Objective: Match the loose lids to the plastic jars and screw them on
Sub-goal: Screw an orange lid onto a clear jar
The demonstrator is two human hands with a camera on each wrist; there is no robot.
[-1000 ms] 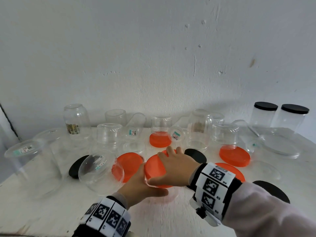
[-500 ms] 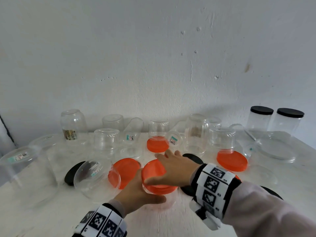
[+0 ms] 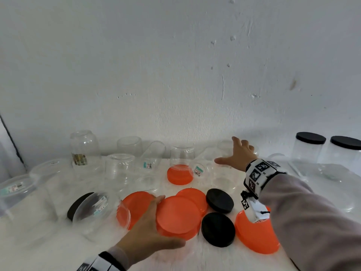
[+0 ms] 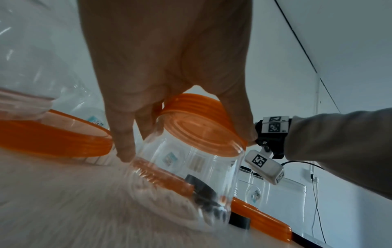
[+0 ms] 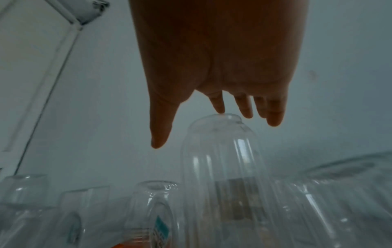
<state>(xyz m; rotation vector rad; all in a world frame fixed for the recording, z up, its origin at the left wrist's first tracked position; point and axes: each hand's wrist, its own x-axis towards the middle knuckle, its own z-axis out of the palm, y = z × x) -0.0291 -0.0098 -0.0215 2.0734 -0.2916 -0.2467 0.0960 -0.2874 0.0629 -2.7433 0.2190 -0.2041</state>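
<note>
While the left hand (image 3: 150, 229) holds on to a see-through jar (image 4: 191, 171) with an orange lid (image 3: 178, 216) on top, the right hand (image 3: 237, 156) has let go of that lid. A moment ago the right hand lay flat on the orange lid. Now it has moved to the far side of the table (image 3: 58, 251) and reaches for a tall clear jar (image 5: 222, 167) that stands upside down near the wall.

In the left wrist view, the left fingers (image 4: 125, 134) and thumb curl round the rim of the orange lid, so this hand is gripping. The jar under it looks a bit tipped and blurry. I cannot tell if the lid is screwed tight.

In the right wrist view, the right hand is spread wide, with its fingertips (image 5: 219, 107) just at the top of the tall jar. It does not hold anything yet.

I think this means the orange lid is done, or close to done, and the next jar is being picked. Many jars still have no lid. Loose orange lids (image 3: 256, 233) and black lids (image 3: 217, 229) lie near the front, just right of the held jar. Two jars with black lids (image 3: 310, 151) stand far right, already closed.
</note>
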